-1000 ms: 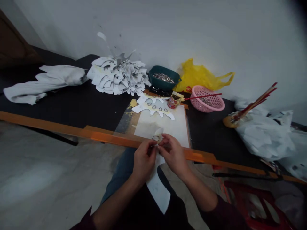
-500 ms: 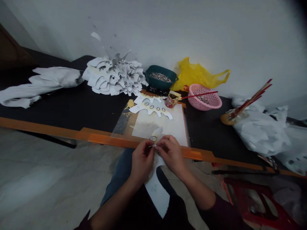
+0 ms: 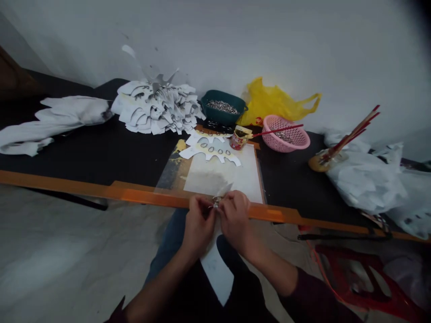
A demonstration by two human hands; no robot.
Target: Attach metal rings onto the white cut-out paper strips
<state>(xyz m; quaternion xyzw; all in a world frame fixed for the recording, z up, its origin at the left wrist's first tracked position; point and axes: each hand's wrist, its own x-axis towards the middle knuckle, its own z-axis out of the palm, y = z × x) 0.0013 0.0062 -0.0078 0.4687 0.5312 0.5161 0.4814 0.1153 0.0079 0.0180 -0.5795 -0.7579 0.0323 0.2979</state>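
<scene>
Over the table's front edge, my left hand (image 3: 199, 224) and my right hand (image 3: 235, 222) are closed in pinches, fingertips almost touching. Between them is a white cut-out piece (image 3: 218, 276) of thin sheet material, its pointed tail hanging over my lap. A small metal ring (image 3: 217, 198) sits at its upper part, just beyond my fingertips. The exact grip is partly hidden by the fingers. Past my hands, another white cut-out strip (image 3: 210, 152) lies flat with several metal rings along it. Beside it stands a small glue-smeared tin (image 3: 238, 138) with a red stick across its top.
A heap of white cut pieces (image 3: 158, 107) lies back left, near a green basket (image 3: 224, 96) of metal rings. A pink basket (image 3: 286, 141), yellow bag (image 3: 279, 103) and jar of red sticks (image 3: 319, 162) stand rightward. Orange tape (image 3: 134, 194) lines the table edge.
My right hand has turned and closed in over the piece near the ring. The ring, flat and plainly visible before, now sits closer to my fingertips. The view has shifted slightly.
</scene>
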